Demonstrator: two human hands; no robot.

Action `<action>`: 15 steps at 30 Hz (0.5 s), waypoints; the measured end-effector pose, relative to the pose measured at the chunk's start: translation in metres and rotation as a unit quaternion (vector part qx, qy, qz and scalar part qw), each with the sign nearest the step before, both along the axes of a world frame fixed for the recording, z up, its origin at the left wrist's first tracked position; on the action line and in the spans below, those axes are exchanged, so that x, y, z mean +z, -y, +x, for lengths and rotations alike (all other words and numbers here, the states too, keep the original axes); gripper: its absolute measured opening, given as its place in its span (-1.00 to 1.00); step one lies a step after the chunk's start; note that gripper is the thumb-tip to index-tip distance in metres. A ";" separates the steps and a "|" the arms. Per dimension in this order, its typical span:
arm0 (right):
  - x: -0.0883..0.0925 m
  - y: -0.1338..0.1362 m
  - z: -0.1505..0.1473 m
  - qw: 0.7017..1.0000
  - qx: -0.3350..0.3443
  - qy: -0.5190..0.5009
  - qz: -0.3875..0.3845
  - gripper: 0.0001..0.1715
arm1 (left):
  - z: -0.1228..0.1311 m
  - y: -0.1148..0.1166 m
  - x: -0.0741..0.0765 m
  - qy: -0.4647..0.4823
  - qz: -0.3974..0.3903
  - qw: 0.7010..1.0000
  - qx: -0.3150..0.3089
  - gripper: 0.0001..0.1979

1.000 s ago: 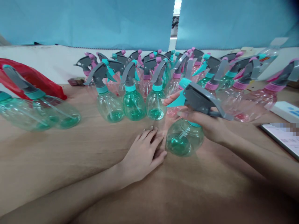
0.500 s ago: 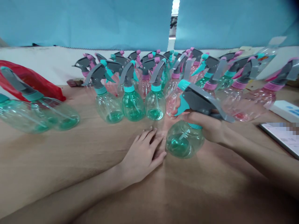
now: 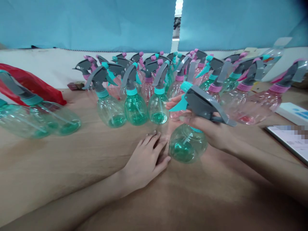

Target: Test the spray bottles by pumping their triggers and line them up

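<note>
My right hand (image 3: 214, 130) is around the neck of a green spray bottle (image 3: 187, 147), below its grey head. Its fingers stretch out behind the turquoise trigger, partly hidden by it. The bottle tilts slightly and has a little green-looking liquid at the bottom. Flat on the table (image 3: 96, 160), my left hand (image 3: 145, 160) lies with fingers apart, holding nothing, its thumb tip close beside that bottle. Just beyond the hands stand green spray bottles with turquoise collars, among them one with a darker green body (image 3: 136, 109).
Several pink and green spray bottles crowd the back, such as a pink one (image 3: 257, 102) at right. Two more green bottles (image 3: 64, 118) stand at left before a red plastic bag (image 3: 45, 86). A phone (image 3: 288, 141) and a white box (image 3: 293, 112) lie at right.
The fingers of my right hand have straightened away from the trigger, where they were curled before. The trigger has swung outward. My left hand stays in place.
</note>
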State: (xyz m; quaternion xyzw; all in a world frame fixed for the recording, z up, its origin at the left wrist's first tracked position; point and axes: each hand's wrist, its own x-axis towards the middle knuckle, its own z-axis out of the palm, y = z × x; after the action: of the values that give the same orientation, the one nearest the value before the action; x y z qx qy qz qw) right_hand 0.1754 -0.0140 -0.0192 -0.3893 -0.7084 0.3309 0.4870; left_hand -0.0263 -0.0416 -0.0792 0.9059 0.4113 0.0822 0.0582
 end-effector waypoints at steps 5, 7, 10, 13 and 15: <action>0.000 -0.001 0.000 1.000 0.009 -0.014 0.000 -0.63 | 0.000 -0.001 0.000 0.003 0.005 1.000 -0.001 -0.50; 0.000 -0.002 0.000 0.999 0.025 -0.023 -0.002 -0.61 | 0.000 -0.001 0.000 0.004 0.006 1.000 -0.002 -0.51; 0.000 -0.001 0.001 0.999 0.032 -0.022 -0.011 -0.68 | -0.001 -0.001 0.001 0.002 0.004 1.000 -0.001 -0.51; 0.001 -0.001 0.001 0.999 0.028 -0.016 -0.009 -0.73 | 0.000 -0.001 0.001 0.002 0.002 1.000 -0.001 -0.51; 0.002 -0.002 0.001 0.999 0.030 -0.019 -0.003 -0.73 | 0.000 -0.001 0.002 0.000 0.002 1.000 -0.002 -0.51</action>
State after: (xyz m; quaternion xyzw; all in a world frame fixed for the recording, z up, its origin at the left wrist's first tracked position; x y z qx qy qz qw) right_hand 0.1763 -0.0123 -0.0176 -0.3633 -0.7094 0.3544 0.4890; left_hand -0.0264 -0.0406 -0.0776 0.9067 0.4096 0.0834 0.0567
